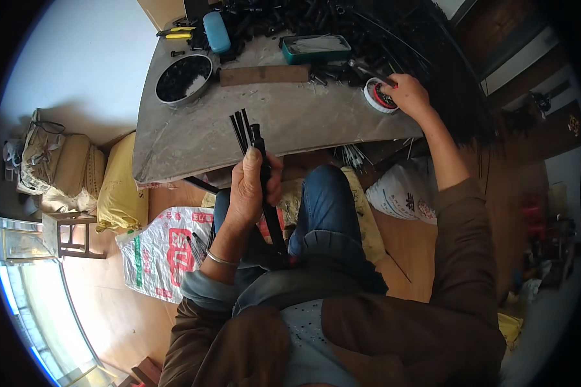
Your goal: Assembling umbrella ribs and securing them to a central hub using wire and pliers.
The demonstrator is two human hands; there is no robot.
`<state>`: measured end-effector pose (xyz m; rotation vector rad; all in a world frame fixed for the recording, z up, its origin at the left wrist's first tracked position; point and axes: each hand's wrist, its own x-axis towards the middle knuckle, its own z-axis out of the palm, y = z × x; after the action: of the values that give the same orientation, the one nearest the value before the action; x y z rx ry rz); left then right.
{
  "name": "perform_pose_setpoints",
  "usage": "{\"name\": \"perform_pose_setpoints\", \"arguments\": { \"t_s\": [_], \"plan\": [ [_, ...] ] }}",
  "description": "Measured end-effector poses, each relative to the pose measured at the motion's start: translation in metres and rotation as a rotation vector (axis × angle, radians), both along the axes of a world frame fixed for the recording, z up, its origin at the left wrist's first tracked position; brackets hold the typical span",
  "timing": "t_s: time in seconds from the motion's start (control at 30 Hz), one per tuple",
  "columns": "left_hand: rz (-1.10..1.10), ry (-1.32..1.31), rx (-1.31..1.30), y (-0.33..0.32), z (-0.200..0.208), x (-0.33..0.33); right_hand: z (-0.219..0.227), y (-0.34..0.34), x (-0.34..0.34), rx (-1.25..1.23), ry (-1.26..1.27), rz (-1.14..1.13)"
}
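Note:
My left hand [246, 187] is closed around a bundle of thin black rods and a thicker black shaft [272, 226], which runs down between my knees. The thin rods [239, 128] fan out above my thumb, beside the shaft's knobbed tip. Over the right part of the table, my right hand [409, 95] grips a dark rod-like tool with a small metal head [370, 71]; its exact kind is unclear. Just under those fingers stands a round white tub [372, 102] with a red ring inside and small dark pieces in it. My fingers partly cover the tub.
On the grey table [303, 116] lie a wooden strip [265, 75], a bowl of black parts [168, 80], a green tin of thin pins [316, 58], a blue case [217, 32] and yellow-handled pliers [178, 33]. Black parts pile up behind. Sacks [119, 184] and a stool [64, 229] stand left.

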<state>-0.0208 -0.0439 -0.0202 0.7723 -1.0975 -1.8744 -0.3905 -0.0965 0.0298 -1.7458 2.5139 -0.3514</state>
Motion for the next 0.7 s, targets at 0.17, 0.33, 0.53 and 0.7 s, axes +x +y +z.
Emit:
{"name": "perform_pose_setpoints", "arguments": {
  "t_s": [0.17, 0.33, 0.53, 0.7],
  "plan": [
    [0.009, -0.025, 0.016, -0.004, -0.003, -0.008, 0.005, -0.007, 0.017, 0.067, 0.065, 0.002],
    [0.019, -0.049, -0.035, -0.006, 0.002, -0.018, 0.002, -0.01, 0.005, -0.095, 0.074, -0.014],
    [0.005, -0.035, -0.057, 0.002, 0.003, -0.019, 0.004, -0.005, 0.009, 0.096, 0.034, 0.014],
    [0.026, 0.0, -0.057, 0.007, 0.007, -0.014, 0.002, -0.008, 0.01, 0.025, 0.055, 0.019]
  ]
}}
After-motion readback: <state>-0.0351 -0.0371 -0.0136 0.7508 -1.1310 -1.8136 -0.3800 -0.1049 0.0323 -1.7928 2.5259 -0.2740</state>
